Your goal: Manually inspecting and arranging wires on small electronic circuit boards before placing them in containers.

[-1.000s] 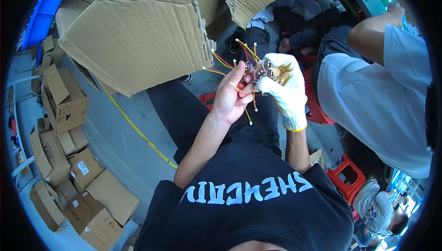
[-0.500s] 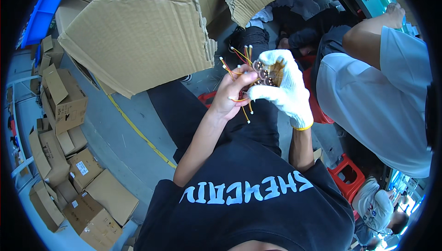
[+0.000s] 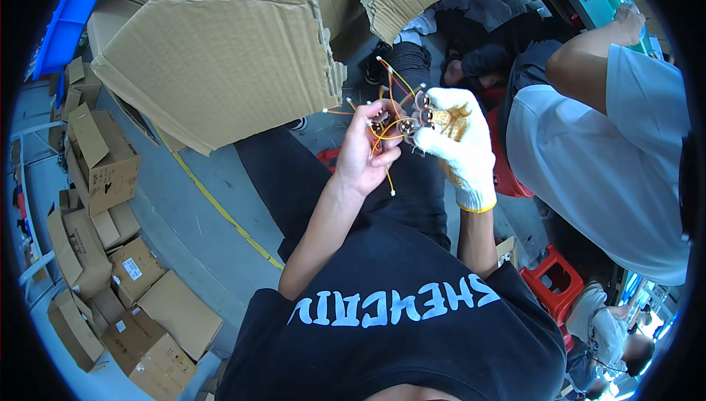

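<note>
My left hand (image 3: 358,160) is bare and curls its fingers round a few small round wired parts (image 3: 379,117). My right hand (image 3: 472,162) wears a white knitted glove with a yellow cuff. Between its thumb and fingers it grips several more small round wired parts (image 3: 426,117), dark and coppery with clear rims. Thin red and yellow wires (image 3: 396,81) with white end plugs stick out from both bunches and cross between my hands. The two hands are close together above my lap. Exactly what kind of part these are cannot be made out.
A large torn cardboard sheet (image 3: 220,55) lies ahead on the left. Several cardboard boxes (image 3: 103,158) stand at the far left, past a yellow floor line (image 3: 220,210). On my right sits a co-worker in a light shirt (image 3: 588,158); a red stool (image 3: 553,283) is behind.
My hands have moved slightly apart, splitting the bunch of wired parts between them. The wires have swung to new directions, and my left fingers have opened a little.
</note>
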Motion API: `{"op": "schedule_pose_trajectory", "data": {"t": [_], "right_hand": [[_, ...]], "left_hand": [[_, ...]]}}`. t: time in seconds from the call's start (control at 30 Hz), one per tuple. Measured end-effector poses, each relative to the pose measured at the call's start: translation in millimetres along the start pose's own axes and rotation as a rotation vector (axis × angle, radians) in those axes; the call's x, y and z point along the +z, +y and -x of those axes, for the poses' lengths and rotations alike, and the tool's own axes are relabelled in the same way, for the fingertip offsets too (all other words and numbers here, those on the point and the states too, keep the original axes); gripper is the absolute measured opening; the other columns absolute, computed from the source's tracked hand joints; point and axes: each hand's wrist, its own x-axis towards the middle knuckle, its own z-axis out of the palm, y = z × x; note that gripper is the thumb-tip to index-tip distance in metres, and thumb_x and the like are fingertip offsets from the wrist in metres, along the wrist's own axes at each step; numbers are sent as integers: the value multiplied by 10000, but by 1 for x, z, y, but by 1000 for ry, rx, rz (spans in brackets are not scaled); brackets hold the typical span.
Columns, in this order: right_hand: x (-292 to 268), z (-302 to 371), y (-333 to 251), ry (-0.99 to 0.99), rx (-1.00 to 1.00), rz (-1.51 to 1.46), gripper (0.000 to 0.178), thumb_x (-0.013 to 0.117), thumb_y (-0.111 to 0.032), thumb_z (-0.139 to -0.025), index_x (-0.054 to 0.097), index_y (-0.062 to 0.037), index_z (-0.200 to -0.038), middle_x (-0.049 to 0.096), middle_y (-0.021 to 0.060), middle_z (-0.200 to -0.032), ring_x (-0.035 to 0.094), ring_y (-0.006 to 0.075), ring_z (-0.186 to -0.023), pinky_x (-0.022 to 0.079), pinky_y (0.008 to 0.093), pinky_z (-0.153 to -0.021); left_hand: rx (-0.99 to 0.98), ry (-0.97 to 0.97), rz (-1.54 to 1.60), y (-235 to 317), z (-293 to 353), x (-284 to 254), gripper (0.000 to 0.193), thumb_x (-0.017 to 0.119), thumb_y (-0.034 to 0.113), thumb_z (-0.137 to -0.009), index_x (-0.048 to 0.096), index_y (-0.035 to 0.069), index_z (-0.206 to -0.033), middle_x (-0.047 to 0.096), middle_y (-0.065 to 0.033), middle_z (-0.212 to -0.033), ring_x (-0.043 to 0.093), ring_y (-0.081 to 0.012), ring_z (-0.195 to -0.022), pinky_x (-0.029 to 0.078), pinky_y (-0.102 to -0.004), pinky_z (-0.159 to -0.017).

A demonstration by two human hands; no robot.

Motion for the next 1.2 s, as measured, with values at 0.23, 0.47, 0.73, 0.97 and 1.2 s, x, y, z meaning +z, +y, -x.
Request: {"op": "schedule_pose_trajectory", "data": {"t": [0.23,0.47,0.73,0.97,1.2], "right_hand": [[-1,3,-29,-184,45,515,400,740,64,-713,565,1,-1067,615,92,-1053,612,136,-937,516,265,-767],[4,-4,-20,-149,-6,432,406,764,17,-699,591,-7,-1066,644,77,-972,633,134,-895,520,269,-766],[3,-1,-12,-45,-56,350,477,789,-29,-675,561,-11,-1093,637,91,-990,634,155,-896,521,292,-776],[1,-9,-35,-211,-17,860,551,800,-17,-663,512,-20,-1134,607,84,-1026,612,178,-932,515,306,-814],[1,-9,-23,-154,54,747,465,758,-41,-730,525,-16,-1132,615,80,-1018,612,162,-918,513,291,-800]], "left_hand": [[114,-103,-380,8,-2,-10,228,472,298,-963,533,80,-929,570,-16,-746,421,-29,-446,256,-150,-333],[161,-82,-394,5,-3,-7,211,494,283,-968,526,83,-911,538,-5,-736,391,-20,-434,253,-149,-344],[145,33,-392,5,3,4,165,587,213,-922,572,80,-825,533,32,-659,410,-2,-478,253,-159,-359],[175,-84,-875,4,-1,7,167,615,206,-903,610,63,-817,559,47,-652,436,13,-518,273,-174,-390],[213,40,-692,-4,-6,-6,159,581,199,-918,563,64,-836,508,29,-637,358,-3,-435,241,-171,-380]]}}
